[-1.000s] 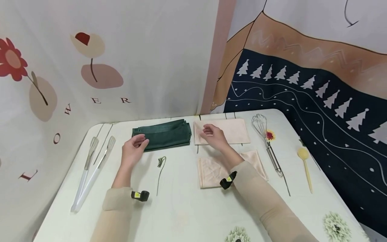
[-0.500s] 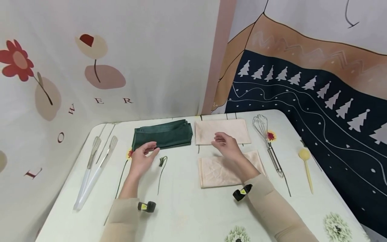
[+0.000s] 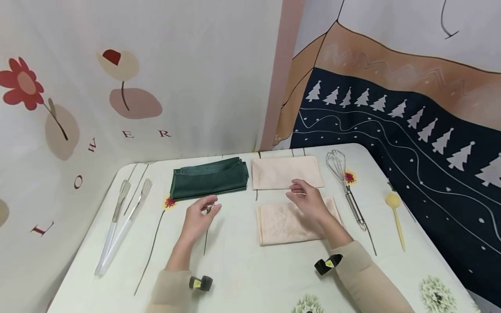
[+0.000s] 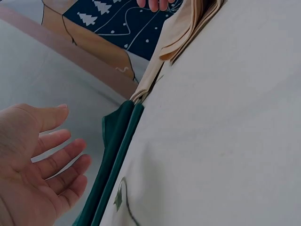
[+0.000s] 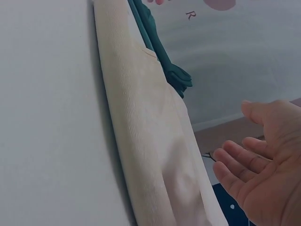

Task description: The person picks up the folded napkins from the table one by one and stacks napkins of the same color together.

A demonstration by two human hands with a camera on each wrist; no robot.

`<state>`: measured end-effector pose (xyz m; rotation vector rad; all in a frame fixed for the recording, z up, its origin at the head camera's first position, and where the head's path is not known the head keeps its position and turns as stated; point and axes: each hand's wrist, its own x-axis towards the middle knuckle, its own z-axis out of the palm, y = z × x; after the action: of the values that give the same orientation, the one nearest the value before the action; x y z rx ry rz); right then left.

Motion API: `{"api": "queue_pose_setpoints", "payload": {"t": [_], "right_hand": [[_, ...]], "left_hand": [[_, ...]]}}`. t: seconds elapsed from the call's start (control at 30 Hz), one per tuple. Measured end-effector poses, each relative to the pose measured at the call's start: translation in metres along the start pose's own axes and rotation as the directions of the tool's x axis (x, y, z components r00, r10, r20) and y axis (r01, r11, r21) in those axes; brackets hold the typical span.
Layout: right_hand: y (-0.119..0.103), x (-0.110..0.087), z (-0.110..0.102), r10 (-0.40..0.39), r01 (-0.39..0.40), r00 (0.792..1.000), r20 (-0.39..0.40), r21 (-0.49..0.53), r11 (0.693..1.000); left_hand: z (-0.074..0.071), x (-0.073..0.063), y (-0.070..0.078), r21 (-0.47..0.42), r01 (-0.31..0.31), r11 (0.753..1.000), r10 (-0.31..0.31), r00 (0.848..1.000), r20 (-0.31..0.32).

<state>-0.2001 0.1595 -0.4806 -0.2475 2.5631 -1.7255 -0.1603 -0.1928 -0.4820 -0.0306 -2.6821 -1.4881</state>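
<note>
Left hand and right hand withdrew, fingers apart; green cloth lies beyond the left fingers.

The right hand hides part of the nearer pink cloth.

The upper pink cloth at centre looked matt, the green cloth at centre left faintly glossy; the whisk at right was shiny metal

In dark red, the letters L, O, W, E and R stand on the white backdrop, beyond and left of the left hand. The yellow label on each wrist camera is unreadably small.
</note>
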Motion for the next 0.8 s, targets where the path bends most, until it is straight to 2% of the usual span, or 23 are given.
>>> {"api": "queue_pose_setpoints", "payload": {"t": [0.17,0.4,0.8], "right_hand": [[0.003,-0.009,-0.007,-0.006,0.006,1.000,-0.010,-0.007,1.000],[0.012,-0.021,-0.026,-0.061,0.058,0.997,-0.046,-0.077,0.995],[0.024,-0.036,-0.058,-0.071,0.049,0.986,-0.150,-0.144,0.988]], "left_hand": [[0.011,-0.006,0.002,-0.024,0.002,1.000,-0.002,1.000,0.006],[0.024,-0.009,0.005,-0.052,0.001,0.999,0.001,0.999,0.039],[0.039,-0.007,0.011,-0.041,-0.036,0.999,0.039,0.997,0.064]]}}
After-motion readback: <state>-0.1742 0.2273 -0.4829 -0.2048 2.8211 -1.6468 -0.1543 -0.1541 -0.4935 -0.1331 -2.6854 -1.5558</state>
